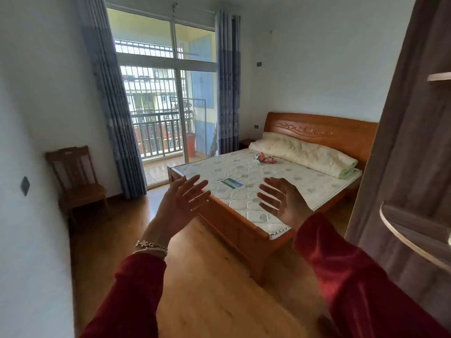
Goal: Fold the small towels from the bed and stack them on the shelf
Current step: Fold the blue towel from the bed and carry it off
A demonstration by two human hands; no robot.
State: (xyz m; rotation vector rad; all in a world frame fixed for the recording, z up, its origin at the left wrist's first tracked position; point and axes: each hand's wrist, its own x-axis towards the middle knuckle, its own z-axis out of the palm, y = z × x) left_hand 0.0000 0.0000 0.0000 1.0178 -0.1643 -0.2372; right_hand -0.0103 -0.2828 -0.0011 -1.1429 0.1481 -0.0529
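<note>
A wooden bed (pixel 234 225) with a bare quilted mattress (pixel 256 181) stands ahead of me. Small pink and grey towels (pixel 266 159) lie crumpled in a little heap near the head of the mattress, beside a rolled cream quilt (pixel 305 152). My left hand (pixel 181 201) and my right hand (pixel 283 201) are raised in front of me, palms facing each other, fingers spread and holding nothing. Both are well short of the towels. At the right edge stands a brown shelf unit (pixel 415 230) with curved light-edged boards.
A wooden chair (pixel 75 181) stands against the left wall. Blue curtains (pixel 114 118) frame a glass balcony door (pixel 158 113). A small nightstand (pixel 245 143) sits left of the headboard. Bare wooden floor (pixel 214 289) stretches between me and the bed.
</note>
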